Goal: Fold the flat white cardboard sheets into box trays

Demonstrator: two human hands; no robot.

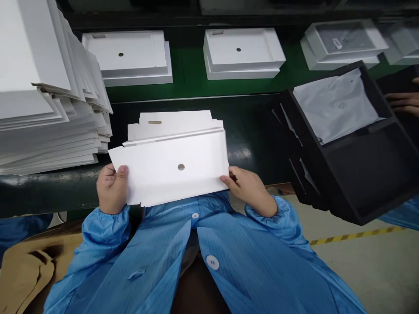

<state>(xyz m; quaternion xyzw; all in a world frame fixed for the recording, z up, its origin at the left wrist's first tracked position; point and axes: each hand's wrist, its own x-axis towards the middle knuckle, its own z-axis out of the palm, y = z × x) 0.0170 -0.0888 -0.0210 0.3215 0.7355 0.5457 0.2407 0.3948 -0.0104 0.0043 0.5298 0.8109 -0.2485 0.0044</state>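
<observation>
Hands (pixel 111 189) grip white cardboard (pixel 153 172) by both side edges, dark bench (pixel 250 148) showing between it and black box (pixel 373 165).

Folded sheet (pixel 160 172): smooth matt white card; stack of sheets (pixel 65 114): matt paperboard; black box (pixel 376 161): matt, card-like; bag (pixel 337 107): thin wrinkled plastic, slight sheen; worktop (pixel 250 141): semi-gloss, scuffed; smock (pixel 252 253): striped cloth, faintly shiny; carton (pixel 19 266): brown cardboard

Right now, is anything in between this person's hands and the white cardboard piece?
Nothing visible: the left hand grips the white cardboard piece at its left end, the right hand at its right. The white stack and the open black box sit off to either side, not between.
</observation>
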